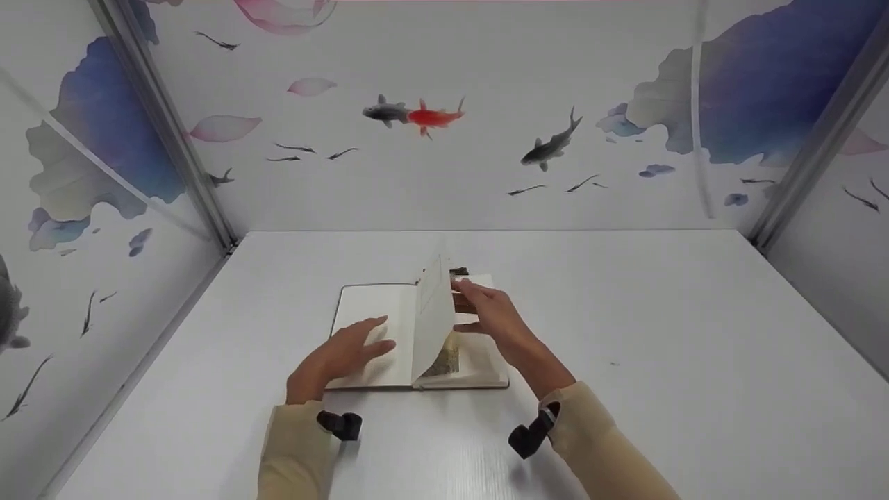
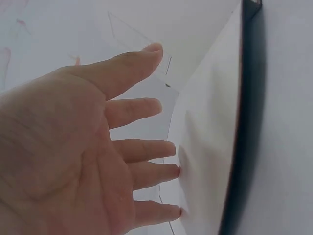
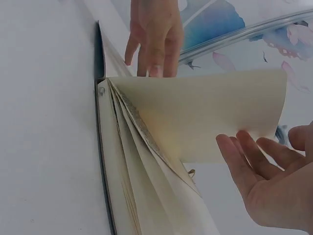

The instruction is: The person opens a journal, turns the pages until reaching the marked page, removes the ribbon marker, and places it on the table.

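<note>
An open notebook (image 1: 486, 364) with a dark cover lies on the white table. One cream page (image 1: 434, 312) stands nearly upright at its middle, curved towards the right at the bottom. My right hand (image 1: 501, 319) is on the right side of that page; in the right wrist view its fingertips (image 3: 247, 137) touch the page's face, the thumb apart from it. My left hand (image 1: 342, 355) rests over the blank left page (image 1: 378, 298), fingers extended, some fingertips (image 2: 177, 170) touching the paper. Under the raised page, a brownish picture (image 1: 444, 361) shows partly.
The white table (image 1: 625, 298) is bounded by panels (image 1: 444, 187) printed with fish and petals at the back and sides. A small dark object (image 1: 458, 271) shows at the notebook's top edge, mostly hidden. A tiny speck (image 1: 615, 363) lies to the right.
</note>
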`<action>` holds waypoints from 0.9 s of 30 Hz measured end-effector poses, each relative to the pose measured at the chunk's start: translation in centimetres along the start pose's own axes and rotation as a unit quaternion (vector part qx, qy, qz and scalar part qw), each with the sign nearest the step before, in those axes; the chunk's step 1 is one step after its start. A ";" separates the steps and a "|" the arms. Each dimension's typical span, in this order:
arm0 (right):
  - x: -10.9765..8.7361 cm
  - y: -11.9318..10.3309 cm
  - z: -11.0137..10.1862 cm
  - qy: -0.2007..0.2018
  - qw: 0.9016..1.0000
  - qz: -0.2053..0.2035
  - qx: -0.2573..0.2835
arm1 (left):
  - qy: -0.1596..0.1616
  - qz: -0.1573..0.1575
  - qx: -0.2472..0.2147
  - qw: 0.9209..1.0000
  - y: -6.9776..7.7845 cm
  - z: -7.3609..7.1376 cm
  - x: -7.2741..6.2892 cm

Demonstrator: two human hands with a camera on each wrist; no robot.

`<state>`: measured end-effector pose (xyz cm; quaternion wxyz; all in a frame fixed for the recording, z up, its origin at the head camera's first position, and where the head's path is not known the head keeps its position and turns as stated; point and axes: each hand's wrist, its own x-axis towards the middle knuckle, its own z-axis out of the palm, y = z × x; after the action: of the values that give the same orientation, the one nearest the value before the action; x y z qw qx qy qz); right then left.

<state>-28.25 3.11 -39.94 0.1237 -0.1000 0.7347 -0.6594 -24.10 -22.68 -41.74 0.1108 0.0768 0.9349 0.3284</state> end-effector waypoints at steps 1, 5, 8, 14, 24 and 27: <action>0.0 0.1 0.2 -0.007 1.000 -0.014 -0.026 | 0.006 0.002 -0.007 1.000 -0.3 -0.3 -0.1; -0.3 0.5 1.0 -0.035 0.985 -0.071 -0.153 | 0.028 -0.008 -0.035 0.999 -0.9 -1.2 -0.8; -0.4 0.9 1.5 -0.065 0.965 -0.114 -0.228 | 0.046 -0.014 -0.039 0.998 -1.2 -1.8 -1.1; -0.1 1.6 2.8 -0.100 0.910 -0.125 -0.383 | 0.091 -0.022 -0.080 0.992 -1.7 -2.8 -1.5; 0.5 2.4 3.9 -0.114 0.884 -0.055 -0.450 | 0.160 0.010 -0.100 0.982 -0.6 -3.9 -2.1; 0.6 2.5 4.1 -0.131 0.874 -0.054 -0.465 | 0.173 0.031 -0.091 0.980 0.0 -4.1 -2.3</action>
<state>-27.50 -0.69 -42.90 0.1226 -0.2708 0.9272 -0.2279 -22.96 -25.59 -38.28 -0.0565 0.0375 0.9034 0.4234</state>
